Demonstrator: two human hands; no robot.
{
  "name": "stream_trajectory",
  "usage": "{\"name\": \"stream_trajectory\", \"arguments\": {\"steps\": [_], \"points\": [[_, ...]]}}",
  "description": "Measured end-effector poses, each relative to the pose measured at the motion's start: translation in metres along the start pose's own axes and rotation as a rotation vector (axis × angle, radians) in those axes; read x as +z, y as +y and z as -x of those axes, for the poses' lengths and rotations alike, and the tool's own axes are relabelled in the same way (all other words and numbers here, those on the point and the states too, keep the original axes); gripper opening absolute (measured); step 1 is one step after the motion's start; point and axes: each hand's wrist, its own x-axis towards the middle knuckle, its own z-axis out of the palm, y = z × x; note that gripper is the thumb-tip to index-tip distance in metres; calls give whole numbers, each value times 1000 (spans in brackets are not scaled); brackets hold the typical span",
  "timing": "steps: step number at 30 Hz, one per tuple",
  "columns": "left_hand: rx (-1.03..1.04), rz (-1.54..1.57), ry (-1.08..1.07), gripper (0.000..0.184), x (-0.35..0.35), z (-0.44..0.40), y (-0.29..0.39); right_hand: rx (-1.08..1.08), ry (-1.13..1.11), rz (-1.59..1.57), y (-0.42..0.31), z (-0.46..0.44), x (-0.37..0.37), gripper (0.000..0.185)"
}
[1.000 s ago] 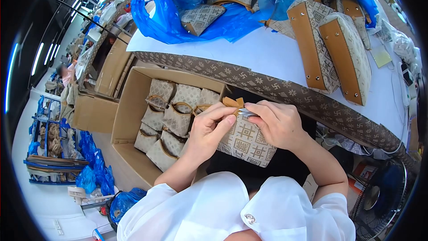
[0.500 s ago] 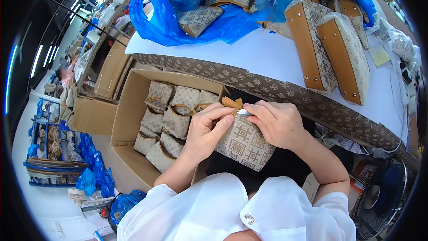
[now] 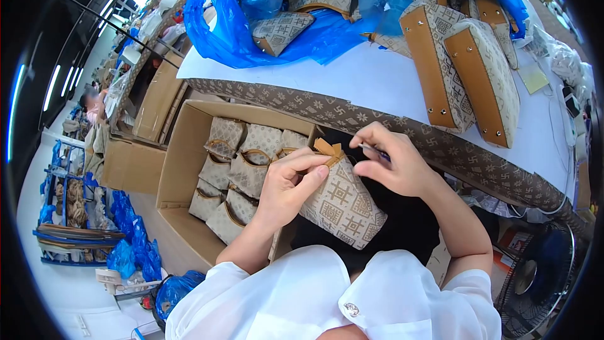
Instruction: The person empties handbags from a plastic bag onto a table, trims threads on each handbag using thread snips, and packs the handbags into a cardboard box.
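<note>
In the head view, left hand (image 3: 291, 184): pinching the tan end (image 3: 328, 148) of the patterned pouch (image 3: 346, 204).
Right hand (image 3: 401, 162): closed round a small tool (image 3: 379, 152), just beside the pouch.
Patterned pouch: tilted, beside the open carton (image 3: 173, 175).

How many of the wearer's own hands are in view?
2: the left hand grips the patterned pouch near its tan trim; the right hand is beside it, holding a small tool.

We see bag workshop: finished-looking bags (image 3: 481, 82) on long worktable (image 3: 377, 82), carton (image 3: 182, 151) of matching pouches (image 3: 255, 173), strip lights (image 3: 53, 84) overhead, plastic wrapping (image 3: 321, 44)
</note>
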Motion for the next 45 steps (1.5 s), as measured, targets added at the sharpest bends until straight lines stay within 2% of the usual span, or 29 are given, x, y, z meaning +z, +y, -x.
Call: {"name": "stream_trajectory", "arguments": {"steps": [1, 2, 5, 6, 9, 10, 13, 14, 17, 18, 21, 26, 29, 34, 38, 45], "points": [[-5, 37, -11, 19, -1, 0, -1, 113, -115, -31, -2, 0, -2, 13], [-5, 35, -14, 19, -1, 0, -2, 113, -112, -32, -1, 0, -2, 13], [92, -128, 39, 17, 0, -3, -5, -110, -193, -104, -1, -2, 4, 16], [91, -129, 41, 17, 2, -4, -5, -111, -194, -106, -3, -2, 6, 16], [533, -534, 96, 16, 12, -11, -2, -263, -190, -101, -16, 4, 12, 16], [532, -532, 96, 16, 12, -13, -6, -262, -191, -101, -16, 5, 13, 16], [746, -643, 234, 18, 9, -18, -28, -180, 38, -167, -12, 6, 19, 16], [746, -642, 238, 18, 9, -19, -32, -181, 34, -165, -10, 7, 20, 16], [675, -577, 330, 10, 10, -22, -45, -199, 161, 234, 0, 11, 24, 23], [673, -575, 324, 10, 11, -23, -45, -193, 164, 234, 3, 12, 27, 23], [682, -540, 400, 8, 12, -25, -42, -316, 243, 444, 10, 11, 38, 23], [672, -504, 390, 7, 12, -25, -39, -328, 265, 537, 10, 6, 45, 25], [718, -493, 401, 15, 12, -27, -40, -345, 297, 583, 14, 5, 50, 27], [674, -480, 383, 8, 14, -24, -40, -341, 335, 493, 14, 5, 51, 28], [677, -499, 379, 8, 15, -25, -39, -361, 323, 595, 10, 5, 48, 27], [680, -513, 432, 17, 22, -25, -42, -329, 288, 646, 11, 7, 48, 26]]}}
